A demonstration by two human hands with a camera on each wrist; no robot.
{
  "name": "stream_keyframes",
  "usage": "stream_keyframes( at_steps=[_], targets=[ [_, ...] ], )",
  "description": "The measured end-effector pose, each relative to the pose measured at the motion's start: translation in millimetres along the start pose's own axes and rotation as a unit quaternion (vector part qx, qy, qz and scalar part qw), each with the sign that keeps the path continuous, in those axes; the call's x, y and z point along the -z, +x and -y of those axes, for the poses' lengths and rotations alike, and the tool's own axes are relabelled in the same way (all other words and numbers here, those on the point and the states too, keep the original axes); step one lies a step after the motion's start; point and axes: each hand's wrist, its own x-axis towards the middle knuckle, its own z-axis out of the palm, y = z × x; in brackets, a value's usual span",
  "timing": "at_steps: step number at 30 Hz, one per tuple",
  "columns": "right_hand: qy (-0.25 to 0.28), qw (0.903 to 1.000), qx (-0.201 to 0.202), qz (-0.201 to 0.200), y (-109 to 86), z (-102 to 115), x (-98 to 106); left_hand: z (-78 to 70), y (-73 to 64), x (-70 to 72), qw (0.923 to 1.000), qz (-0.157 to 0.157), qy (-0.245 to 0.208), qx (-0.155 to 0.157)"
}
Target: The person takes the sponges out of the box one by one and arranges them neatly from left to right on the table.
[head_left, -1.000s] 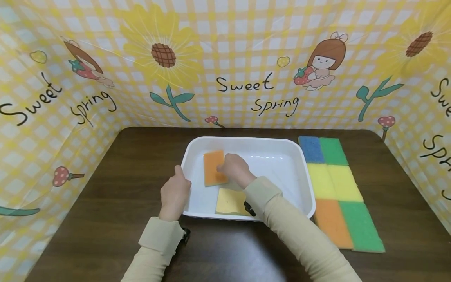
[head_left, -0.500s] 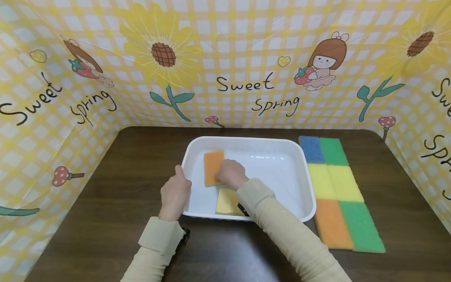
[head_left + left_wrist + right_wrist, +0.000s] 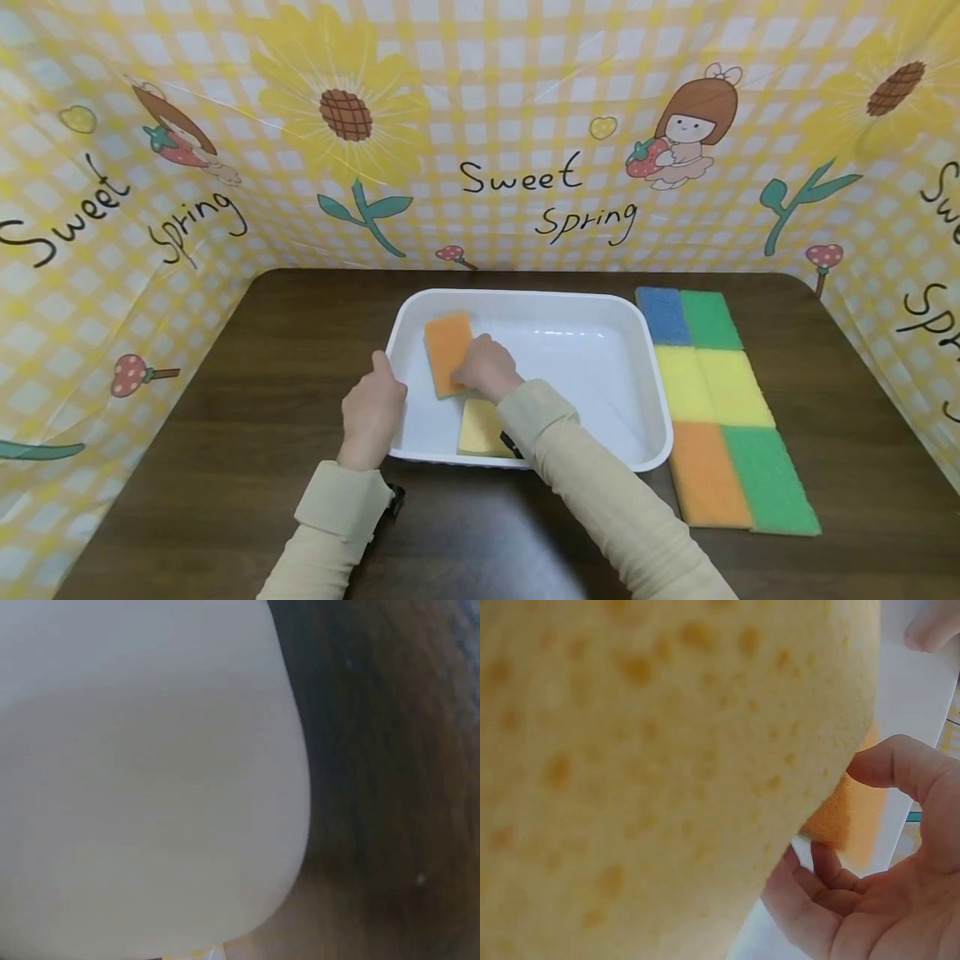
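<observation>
A white tray [image 3: 592, 383] stands on the table. My left hand [image 3: 372, 412] holds its left rim, thumb upward, and the other fingers are mostly hidden. Inside the tray, my right hand [image 3: 486, 368] pinches the near right edge of an orange sponge [image 3: 447, 343], which lies slightly turned at the left side. A pale yellow sponge [image 3: 478, 427] rests by the tray's near wall, partly covered by the right wrist. It fills much of the right wrist view, with my thumb and curled fingers beyond. Only the tray wall [image 3: 165, 810] and dark wood show in the left wrist view.
Right of the tray, several flat sponges lie in two columns: blue [image 3: 663, 315], green [image 3: 711, 320], yellow [image 3: 684, 383], orange [image 3: 711, 475] and green [image 3: 771, 479]. A checked cloth [image 3: 510, 100] with sunflowers walls in the table's back and sides.
The right hand has shifted slightly left. The orange sponge has turned, its far end swinging left and away from me. The left hand and tray stay in place.
</observation>
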Motion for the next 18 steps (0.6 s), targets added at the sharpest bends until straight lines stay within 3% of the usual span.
stream_keyframes(
  at_steps=[5, 13, 18],
  targets=[
    [0.041, 0.9991, 0.003, 0.005, -1.5, 1.5, 0.7, -1.1, 0.0, 0.2, 1.0000, -0.001, 0.003, 0.001],
    [0.041, 0.9985, 0.034, 0.013, -1.4, -0.7, 7.7, -2.4, -0.2, -0.6, 1.0000, -0.001, 0.003, 0.005],
    [0.071, 0.9964, 0.044, 0.016, -4.8, -0.6, 17.0, -0.4, -0.4, -1.2, 0.9999, -0.010, 0.005, -0.005]
  ],
)
